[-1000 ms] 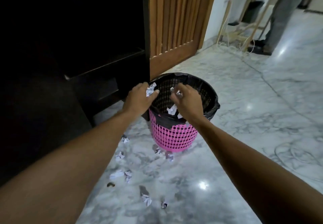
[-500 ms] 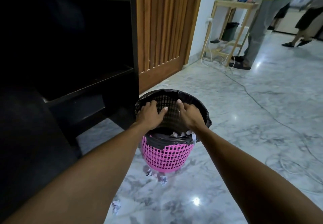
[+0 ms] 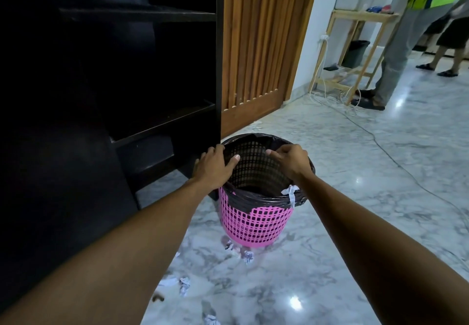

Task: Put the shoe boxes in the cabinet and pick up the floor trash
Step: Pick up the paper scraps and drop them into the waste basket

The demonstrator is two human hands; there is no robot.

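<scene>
A pink mesh bin point(image 3: 256, 225) with a black liner stands on the marble floor beside the dark open cabinet point(image 3: 165, 71). My left hand point(image 3: 213, 167) rests on the bin's left rim, thumb reaching over the opening, with nothing in it. Over the right rim hovers my right hand point(image 3: 289, 161), fingers loosely curled and no paper visible in them. A paper scrap point(image 3: 290, 194) hangs on the near rim. Crumpled paper balls lie on the floor at the bin's foot point(image 3: 248, 256) and nearer to me point(image 3: 184, 285). No shoe box is in sight.
A slatted wooden door point(image 3: 261, 45) stands behind the bin. At the back right is a wooden rack point(image 3: 355, 45) with a white box and a dark bin. Cables point(image 3: 380, 142) run over the floor. A standing person point(image 3: 406, 45) and another person's legs are far right.
Both hands held crumpled paper over the bin a second ago; the paper has dropped in and the hands are empty. My left hand moved to the left rim. The view tilted up.
</scene>
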